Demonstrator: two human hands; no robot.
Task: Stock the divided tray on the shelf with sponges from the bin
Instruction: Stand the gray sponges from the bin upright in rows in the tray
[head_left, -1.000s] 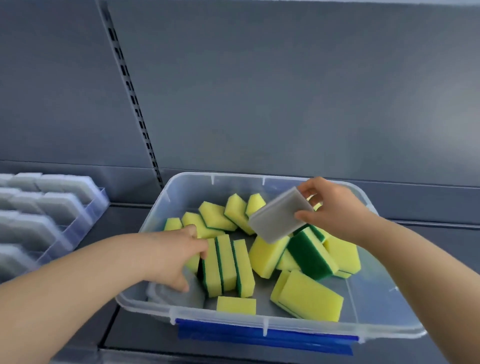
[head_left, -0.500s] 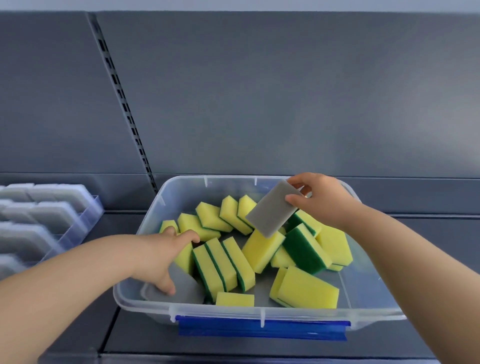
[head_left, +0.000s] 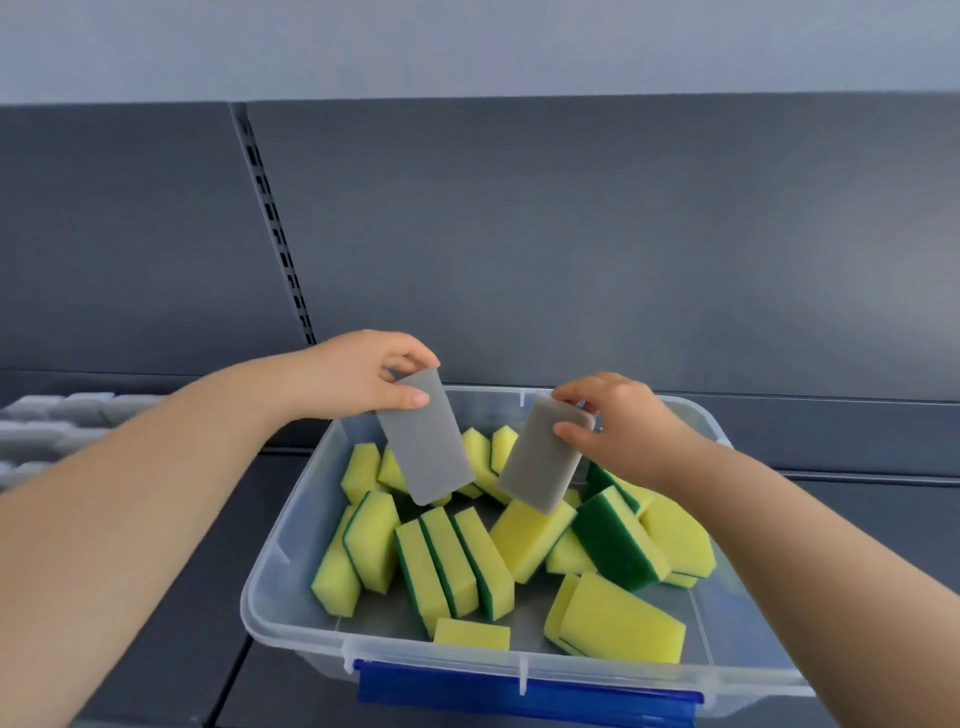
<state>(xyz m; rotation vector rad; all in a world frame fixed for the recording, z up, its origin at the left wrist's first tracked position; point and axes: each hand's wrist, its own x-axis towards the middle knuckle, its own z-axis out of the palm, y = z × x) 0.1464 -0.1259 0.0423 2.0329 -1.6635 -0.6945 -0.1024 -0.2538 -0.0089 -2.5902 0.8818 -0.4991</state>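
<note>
One grey sponge (head_left: 426, 441) hung tilted from your left hand (head_left: 363, 374), pinched at its top end; the other grey sponge (head_left: 540, 462) sat likewise in your right hand (head_left: 618, 421), both above the bin (head_left: 280, 566) of yellow-and-green sponges (head_left: 618, 618). Picking looked finished. Next you needed to carry both left to the divided tray (head_left: 57, 415) (blurred at the view's edge) and seat each in a slot.

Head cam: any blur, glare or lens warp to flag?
Head view: soft even light, no hard shadows; held flat grey sponges sharp; divided tray of pale sponges at left edge smeared; slotted metal shelf upright leans, wide-angle warp; clear plastic bin shows no strong glare.
</note>
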